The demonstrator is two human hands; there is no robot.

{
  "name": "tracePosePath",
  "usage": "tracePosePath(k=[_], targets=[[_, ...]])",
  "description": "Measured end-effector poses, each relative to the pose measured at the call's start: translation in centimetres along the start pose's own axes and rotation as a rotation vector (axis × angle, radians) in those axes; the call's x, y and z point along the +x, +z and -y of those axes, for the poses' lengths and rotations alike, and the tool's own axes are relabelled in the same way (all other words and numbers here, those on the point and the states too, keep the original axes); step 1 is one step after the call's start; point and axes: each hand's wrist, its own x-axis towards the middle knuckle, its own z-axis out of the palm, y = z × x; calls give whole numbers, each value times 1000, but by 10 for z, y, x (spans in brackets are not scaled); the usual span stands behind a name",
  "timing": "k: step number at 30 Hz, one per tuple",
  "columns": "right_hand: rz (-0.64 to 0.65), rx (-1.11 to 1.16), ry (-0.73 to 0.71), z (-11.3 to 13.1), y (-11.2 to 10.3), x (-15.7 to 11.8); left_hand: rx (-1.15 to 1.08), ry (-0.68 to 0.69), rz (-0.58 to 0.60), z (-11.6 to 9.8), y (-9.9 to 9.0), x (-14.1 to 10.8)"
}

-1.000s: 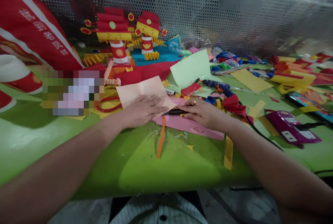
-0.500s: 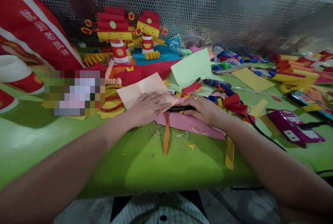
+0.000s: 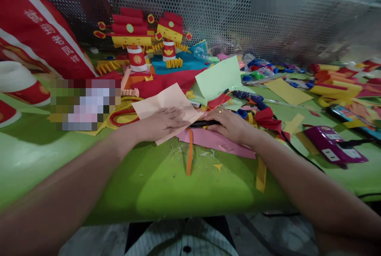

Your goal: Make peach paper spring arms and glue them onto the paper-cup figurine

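- Paper [image 3: 166, 98], peach, lies under the left hand [image 3: 160, 124], its far part spreading beyond the fingers; the palm is laid flat, fingers a little apart, probably to stop it sliding.
- The right hand [image 3: 233, 127] rests just beside it, fingers bent over a black tool [image 3: 202, 123]; whether they grip it, I cannot tell.
- Nearer than both hands, a pink sheet [image 3: 217, 143] and an orange strip [image 3: 189, 158] lie on the table [image 3: 193, 204].
- Beyond the left hand stand two figures [image 3: 137, 39] [image 3: 169, 35], apparently upright on their cup bodies, which bear gold emblems.
- Between and beyond the hands, a marker [image 3: 195, 105] shows print too small to read.
- Far left of the left hand, a red bag [image 3: 35, 29] carries white characters I cannot read surely.
- Right of the right hand, a purple box [image 3: 330, 145] has pale panels, no legible brand.
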Motion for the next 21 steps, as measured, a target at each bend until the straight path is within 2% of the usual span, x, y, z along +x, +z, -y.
tracePosePath(k=[10,21], targets=[[36,44,-39,-7,-4,-3,23,7,2,4,4,2],[78,-19,23,11,-4,1,19,10,20,-1,0,2]])
